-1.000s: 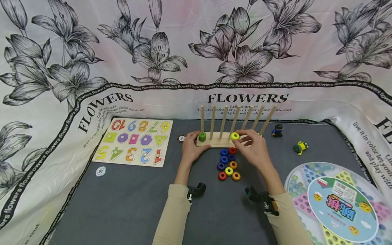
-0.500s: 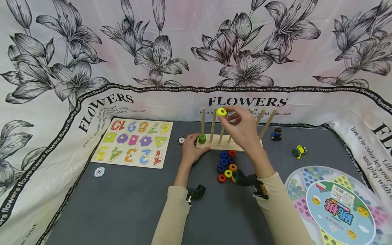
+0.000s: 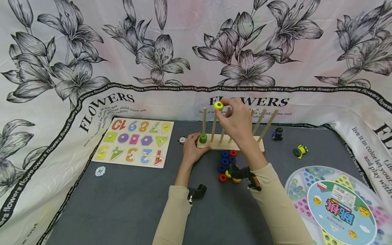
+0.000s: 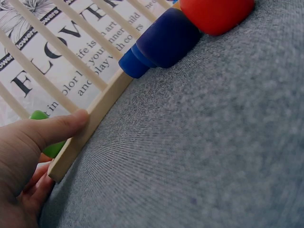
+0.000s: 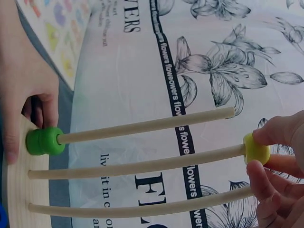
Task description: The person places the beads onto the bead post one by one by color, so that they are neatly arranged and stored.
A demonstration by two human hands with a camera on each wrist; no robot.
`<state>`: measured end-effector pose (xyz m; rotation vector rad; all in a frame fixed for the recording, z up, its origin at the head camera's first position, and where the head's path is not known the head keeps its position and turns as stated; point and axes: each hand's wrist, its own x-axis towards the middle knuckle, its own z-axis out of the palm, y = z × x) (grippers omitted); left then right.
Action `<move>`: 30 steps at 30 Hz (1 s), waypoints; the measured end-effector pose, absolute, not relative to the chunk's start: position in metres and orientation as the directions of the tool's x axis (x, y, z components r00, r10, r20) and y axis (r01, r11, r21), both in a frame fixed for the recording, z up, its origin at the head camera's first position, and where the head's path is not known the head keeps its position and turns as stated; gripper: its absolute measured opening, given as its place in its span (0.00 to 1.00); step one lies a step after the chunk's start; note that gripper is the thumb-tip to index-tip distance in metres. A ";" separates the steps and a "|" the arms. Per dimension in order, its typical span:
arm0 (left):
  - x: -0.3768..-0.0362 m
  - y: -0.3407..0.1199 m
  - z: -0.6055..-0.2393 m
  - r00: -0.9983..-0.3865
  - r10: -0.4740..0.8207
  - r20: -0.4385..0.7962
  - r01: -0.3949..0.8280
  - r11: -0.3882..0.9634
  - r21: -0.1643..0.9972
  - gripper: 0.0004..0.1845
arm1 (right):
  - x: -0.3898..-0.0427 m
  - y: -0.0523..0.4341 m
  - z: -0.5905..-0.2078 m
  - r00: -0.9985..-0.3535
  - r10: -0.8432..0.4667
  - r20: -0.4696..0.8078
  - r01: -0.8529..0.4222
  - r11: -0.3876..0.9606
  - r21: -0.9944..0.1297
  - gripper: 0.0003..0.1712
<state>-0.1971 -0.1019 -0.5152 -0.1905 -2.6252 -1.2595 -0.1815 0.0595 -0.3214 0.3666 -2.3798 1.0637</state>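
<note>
Right hand point(image 3: 239, 120) has the yellow ring point(image 3: 218, 105) pinched between its fingertips point(image 5: 260, 175), hole lined along the second peg point(image 5: 142, 165); left hand point(image 3: 191, 149) grips the rack point(image 3: 215, 145) at its left end

White, lily-printed cloth backdrop point(image 3: 196, 30) behind a dark grey, fabric-textured tabletop point(image 3: 131, 204).
On my head-camera feed, I see a narrow black band point(image 3: 196, 88) with white lettering curve across the cloth, above black "FLOWERS" headings point(image 3: 269, 101).

Hand point(image 4: 20, 151) gripping wooden base point(image 4: 76, 148), blue rings point(image 4: 168, 38)
</note>
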 end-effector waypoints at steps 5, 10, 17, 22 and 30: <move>-0.196 -0.102 -0.516 -0.966 0.015 0.256 0.209 0.626 0.752 0.42 | -0.181 0.057 -0.322 -0.850 -0.051 0.524 -0.408 0.693 -0.595 0.16; -0.196 -0.102 -0.515 -0.966 0.016 0.257 0.210 0.625 0.752 0.42 | -0.181 0.055 -0.323 -0.848 -0.066 0.526 -0.407 0.716 -0.567 0.16; -0.195 -0.100 -0.513 -0.965 0.012 0.262 0.213 0.617 0.757 0.41 | -0.182 0.055 -0.323 -0.838 -0.063 0.542 -0.415 0.718 -0.559 0.16; -0.196 -0.100 -0.514 -0.965 0.014 0.263 0.216 0.616 0.758 0.41 | -0.182 0.056 -0.323 -0.841 -0.060 0.538 -0.409 0.721 -0.560 0.16; -0.196 -0.100 -0.513 -0.971 0.014 0.239 0.197 0.615 0.763 0.41 | -0.183 0.056 -0.324 -0.837 -0.075 0.542 -0.412 0.739 -0.534 0.17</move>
